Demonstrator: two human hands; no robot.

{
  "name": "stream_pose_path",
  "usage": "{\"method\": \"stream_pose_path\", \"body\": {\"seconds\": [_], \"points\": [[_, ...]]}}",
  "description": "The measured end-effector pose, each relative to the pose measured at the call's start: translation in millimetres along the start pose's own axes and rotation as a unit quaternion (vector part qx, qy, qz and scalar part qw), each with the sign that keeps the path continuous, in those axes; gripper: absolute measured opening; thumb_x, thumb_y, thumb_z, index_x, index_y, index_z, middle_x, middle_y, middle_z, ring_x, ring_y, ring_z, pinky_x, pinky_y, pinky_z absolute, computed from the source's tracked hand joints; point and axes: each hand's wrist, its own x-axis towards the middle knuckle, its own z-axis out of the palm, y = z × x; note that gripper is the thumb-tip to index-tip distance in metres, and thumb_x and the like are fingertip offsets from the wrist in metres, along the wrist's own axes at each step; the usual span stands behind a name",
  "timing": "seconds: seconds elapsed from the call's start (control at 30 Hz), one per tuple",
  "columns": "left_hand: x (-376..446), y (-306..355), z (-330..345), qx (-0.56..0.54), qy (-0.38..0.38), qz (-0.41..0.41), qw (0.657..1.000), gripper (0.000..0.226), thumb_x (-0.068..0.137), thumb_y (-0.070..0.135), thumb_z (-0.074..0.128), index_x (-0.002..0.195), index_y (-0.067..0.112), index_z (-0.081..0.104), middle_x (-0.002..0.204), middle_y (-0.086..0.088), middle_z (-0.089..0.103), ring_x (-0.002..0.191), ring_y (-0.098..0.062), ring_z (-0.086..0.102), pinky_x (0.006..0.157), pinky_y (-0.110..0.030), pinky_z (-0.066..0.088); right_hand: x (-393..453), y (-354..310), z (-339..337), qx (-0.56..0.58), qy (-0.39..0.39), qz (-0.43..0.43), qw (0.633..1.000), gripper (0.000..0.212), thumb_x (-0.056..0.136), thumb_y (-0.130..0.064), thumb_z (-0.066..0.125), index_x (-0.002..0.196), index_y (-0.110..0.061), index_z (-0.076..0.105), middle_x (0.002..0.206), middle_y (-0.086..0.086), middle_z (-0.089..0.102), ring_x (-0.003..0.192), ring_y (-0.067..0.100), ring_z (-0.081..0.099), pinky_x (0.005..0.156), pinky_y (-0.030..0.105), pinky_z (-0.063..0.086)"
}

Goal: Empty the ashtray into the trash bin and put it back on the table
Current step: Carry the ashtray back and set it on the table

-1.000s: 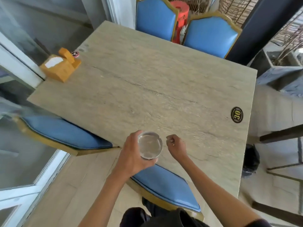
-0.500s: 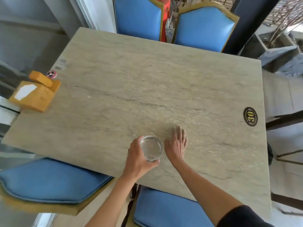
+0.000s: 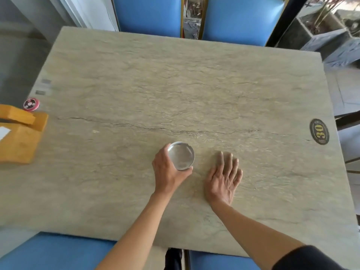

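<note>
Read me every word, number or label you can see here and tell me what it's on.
"30": yellow digits on the dark oval plaque stuck to the table; its smaller lettering is too blurred to read.
Round red and white disc: pattern unreadable.
Two grey marks at the table's left edge: unreadable.

Ashtray (image 3: 181, 156) farther onto table (image 3: 175, 84).
</note>
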Motion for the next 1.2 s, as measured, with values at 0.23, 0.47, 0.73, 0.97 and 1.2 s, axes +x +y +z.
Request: {"method": "stream_pose_path", "body": {"seconds": [0.23,0.47,0.73,0.97,1.2], "points": [[49,-9,2,0.015,0.021,0.001,1.000,0.103,0.046,0.056,0.082,0.136,0.021,0.046,0.130,0.005,0.054,0.123,-0.021,0.047,0.098,-0.039,0.038,-1,-6,-4,-0.004,0.004,0.006,1.000,0.060,0.105,-0.041,0.016,0.164,-0.039,0.003,0.175,-0.006,-0.003,0.161,0.016,-0.014,0.130,0.048,-0.007],[95,-8,5,0.048,0.011,0.004,0.999,0.110,0.044,0.065,0.080,0.138,0.021,0.045,0.129,0.001,0.055,0.123,-0.024,0.045,0.098,-0.045,0.040,0,-10,-5,-0.009,0.009,0.016,1.000,0.058,0.107,-0.038,0.024,0.163,-0.039,0.007,0.175,-0.005,0.001,0.161,0.017,-0.011,0.130,0.047,-0.007],[137,7,16,0.054,0.014,0.013,0.998,0.110,0.045,0.067,0.079,0.139,0.021,0.044,0.129,-0.004,0.052,0.120,-0.027,0.045,0.095,-0.046,0.041,0,-10,-3,-0.011,0.012,0.020,1.000,0.059,0.106,-0.038,0.024,0.163,-0.039,0.009,0.176,-0.005,0.002,0.161,0.016,-0.010,0.130,0.047,-0.005],[156,14,26,0.053,0.013,0.006,0.998,0.116,0.044,0.070,0.078,0.143,0.022,0.040,0.132,-0.005,0.050,0.121,-0.028,0.045,0.097,-0.046,0.040,0,-11,-4,-0.005,0.006,0.026,1.000,0.059,0.106,-0.041,0.019,0.164,-0.039,0.008,0.176,-0.005,-0.001,0.161,0.015,-0.012,0.130,0.049,-0.004],[150,12,30,0.004,0.025,-0.009,1.000,0.127,0.046,0.067,0.080,0.147,0.007,0.033,0.139,-0.010,0.047,0.131,-0.032,0.041,0.105,-0.049,0.035,3,-11,-3,-0.002,0.001,0.031,1.000,0.058,0.108,-0.039,0.023,0.164,-0.039,0.008,0.176,-0.005,-0.001,0.161,0.016,-0.013,0.130,0.049,-0.005]]}}
